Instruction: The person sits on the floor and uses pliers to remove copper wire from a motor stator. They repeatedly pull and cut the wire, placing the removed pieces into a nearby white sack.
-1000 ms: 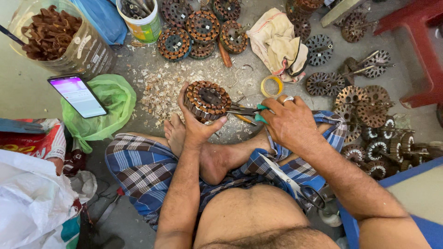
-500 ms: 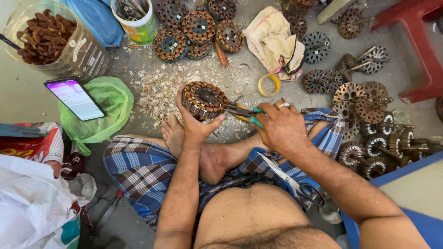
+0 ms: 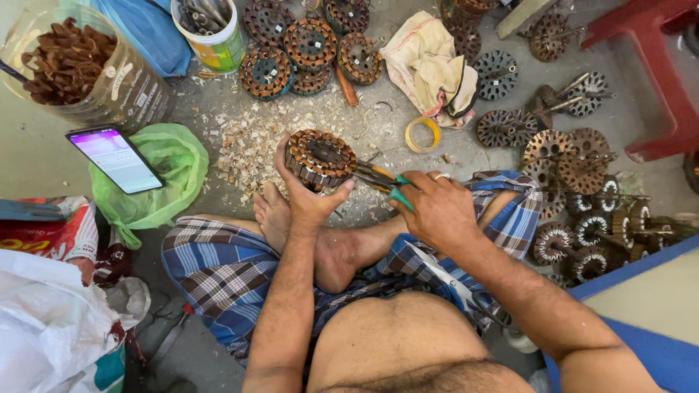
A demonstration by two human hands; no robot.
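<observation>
At frame centre, the wound coil ring (image 3: 320, 157) is gripped by the left hand (image 3: 306, 196); pliers (image 3: 380, 178), clasped by the right hand (image 3: 437, 211), touch its right edge.

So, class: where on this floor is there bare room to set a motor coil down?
Bare floor lies left of the phone, below the plastic jar. Right of the tape roll it is crowded with stators; scraps litter the middle.

Green-handled pliers (image 3: 384, 182): grips hidden inside right hand (image 3: 435, 211). Red plastic stool (image 3: 655, 80) and clear jar of copper scraps (image 3: 73, 65): cut off by frame edge.
</observation>
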